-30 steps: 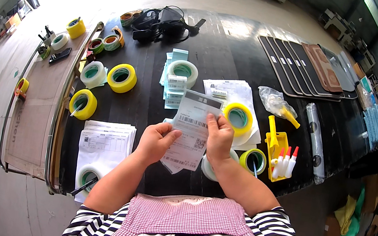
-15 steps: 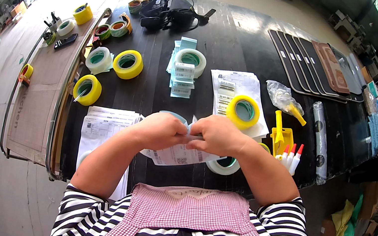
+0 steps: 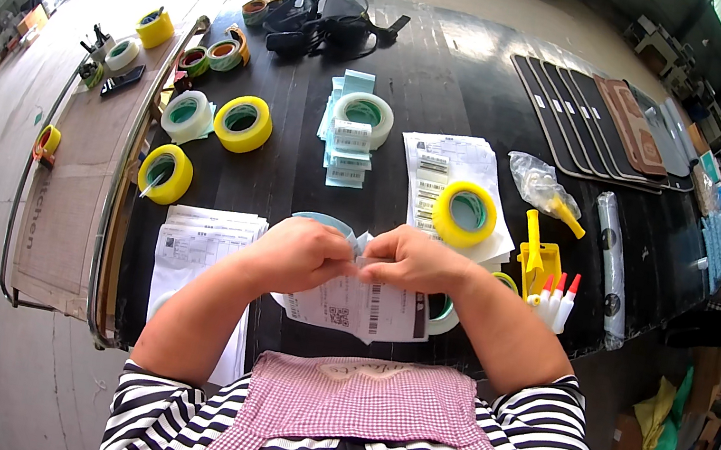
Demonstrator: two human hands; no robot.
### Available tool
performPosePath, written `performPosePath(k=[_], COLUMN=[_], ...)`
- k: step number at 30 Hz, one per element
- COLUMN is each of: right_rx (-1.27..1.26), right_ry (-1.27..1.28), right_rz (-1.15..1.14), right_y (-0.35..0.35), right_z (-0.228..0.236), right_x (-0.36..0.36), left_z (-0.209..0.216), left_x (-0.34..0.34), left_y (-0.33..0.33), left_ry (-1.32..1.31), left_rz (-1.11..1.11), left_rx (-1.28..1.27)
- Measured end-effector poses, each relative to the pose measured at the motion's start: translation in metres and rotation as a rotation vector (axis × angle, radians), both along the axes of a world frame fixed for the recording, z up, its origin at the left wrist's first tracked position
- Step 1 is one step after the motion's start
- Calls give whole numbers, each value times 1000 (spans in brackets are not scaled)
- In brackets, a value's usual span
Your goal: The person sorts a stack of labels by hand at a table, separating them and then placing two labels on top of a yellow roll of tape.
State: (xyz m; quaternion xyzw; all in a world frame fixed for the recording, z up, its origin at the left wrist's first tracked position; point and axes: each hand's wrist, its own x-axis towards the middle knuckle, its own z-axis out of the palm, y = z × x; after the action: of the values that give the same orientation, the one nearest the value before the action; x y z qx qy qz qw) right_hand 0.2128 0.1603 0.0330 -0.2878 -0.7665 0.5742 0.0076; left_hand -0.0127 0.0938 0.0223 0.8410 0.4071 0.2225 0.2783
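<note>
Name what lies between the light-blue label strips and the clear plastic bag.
In the head view, white papers lie between them, bearing barcode labels and a yellow tape roll.

On the desk (image 3: 462, 89), there is a black device with straps (image 3: 323, 29). At right, a brown mat (image 3: 628, 128) lies over dark mats (image 3: 551, 116). White bottles with red caps (image 3: 564, 309) are in a yellow holder (image 3: 549, 258). A dark phone (image 3: 122, 81) rests on the trolley (image 3: 61, 201).
</note>
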Motion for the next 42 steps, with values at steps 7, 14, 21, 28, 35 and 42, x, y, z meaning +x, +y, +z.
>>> performPosePath(k=[7, 14, 21, 28, 35, 42], right_rx=[-23, -25, -31, -76, 122, -29], right_ry=[-158, -151, -120, -165, 157, 936], right_rz=[-29, -107, -148, -334, -604, -669], right_y=[15, 13, 17, 25, 7, -34], right_z=[5, -9, -25, -20, -12, 0], right_x=[25, 29, 34, 51, 96, 90], left_z=[9, -3, -11, -23, -32, -19], left_x=[-13, -14, -18, -46, -38, -16], left_y=[9, 2, -2, -5, -22, -43], left_ry=[75, 15, -31, -256, -394, -410], left_rz=[122, 268, 326, 467, 372, 385], left_rx=[-504, -605, -579, -594, 46, 521])
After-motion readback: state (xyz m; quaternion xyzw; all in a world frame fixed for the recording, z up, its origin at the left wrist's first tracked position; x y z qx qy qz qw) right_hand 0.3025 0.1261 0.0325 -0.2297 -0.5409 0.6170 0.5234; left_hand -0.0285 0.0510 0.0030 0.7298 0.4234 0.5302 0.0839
